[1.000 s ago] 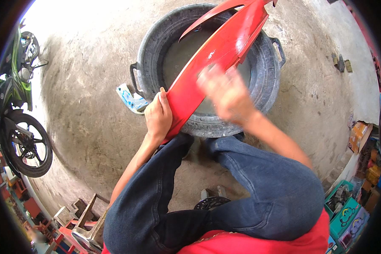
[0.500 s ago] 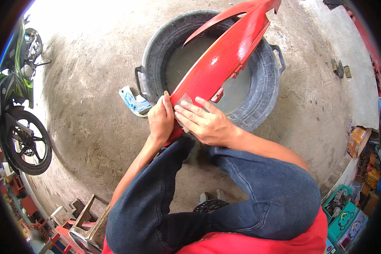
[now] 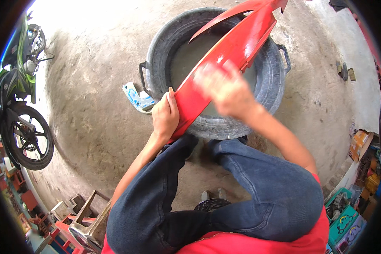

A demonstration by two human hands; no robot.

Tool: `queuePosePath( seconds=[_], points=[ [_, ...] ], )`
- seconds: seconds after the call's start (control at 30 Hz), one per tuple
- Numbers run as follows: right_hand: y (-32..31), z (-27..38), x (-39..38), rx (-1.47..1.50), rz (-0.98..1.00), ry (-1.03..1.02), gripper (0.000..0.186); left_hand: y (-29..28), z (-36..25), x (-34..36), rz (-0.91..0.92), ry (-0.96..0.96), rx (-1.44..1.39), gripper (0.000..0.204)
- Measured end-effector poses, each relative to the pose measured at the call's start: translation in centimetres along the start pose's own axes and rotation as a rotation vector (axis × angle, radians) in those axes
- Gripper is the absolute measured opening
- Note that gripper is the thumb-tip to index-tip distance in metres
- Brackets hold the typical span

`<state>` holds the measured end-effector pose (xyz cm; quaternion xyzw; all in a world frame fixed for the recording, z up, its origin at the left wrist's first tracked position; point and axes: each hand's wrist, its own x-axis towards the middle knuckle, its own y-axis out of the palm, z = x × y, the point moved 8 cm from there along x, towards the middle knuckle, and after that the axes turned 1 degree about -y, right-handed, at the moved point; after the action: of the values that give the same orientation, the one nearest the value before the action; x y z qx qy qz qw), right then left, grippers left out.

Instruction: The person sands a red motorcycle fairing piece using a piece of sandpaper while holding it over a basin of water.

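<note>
Red panel (image 3: 237, 46) gripped at near end by L hand (image 3: 165, 116) — mid-section's covered by R hand (image 3: 229, 92), blurred, grip can't be told — tub (image 3: 270, 82) partly hidden b/w panel & floor (image 3: 97, 122).

Around me spreads a rough, stained, grey-brown concrete floor (image 3: 93, 127), washed out by white glare (image 3: 78, 15) at the upper left. A black-and-green motorcycle (image 3: 28, 131) stands far to my left, with worn, red-and-brown wooden furniture (image 3: 86, 220) nearer me. On my right, a brown cardboard box (image 3: 360, 143) and a teal cartoon-printed box (image 3: 342, 226) sit amid clutter.
</note>
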<state>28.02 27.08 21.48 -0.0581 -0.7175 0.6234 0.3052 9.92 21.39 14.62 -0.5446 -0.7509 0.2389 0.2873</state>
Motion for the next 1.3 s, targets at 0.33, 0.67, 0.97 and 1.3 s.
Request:
queuePosePath(
  seconds=[0.33,0.67,0.97,1.3],
  points=[
    [1.0,5.9,-0.5,0.160,0.038,-0.080,0.048,0.2,0.2,0.0,0.019,-0.008,-0.010,0.032],
    [-0.5,-5.1,0.2,-0.225,-0.039,0.245,0.042,-0.3,-0.1,0.0,0.016,0.012,0.017,0.033],
    [-0.6,-13.1,-0.8,-0.074,-0.177,0.509,0.040,-0.2,-0.4,0.3,0.027,0.011,0.019,0.033],
    [0.2,-1.5,1.2,0.015,-0.056,0.096,0.042,0.3,0.1,0.1,0.048,-0.033,0.033,0.032]
  ],
)
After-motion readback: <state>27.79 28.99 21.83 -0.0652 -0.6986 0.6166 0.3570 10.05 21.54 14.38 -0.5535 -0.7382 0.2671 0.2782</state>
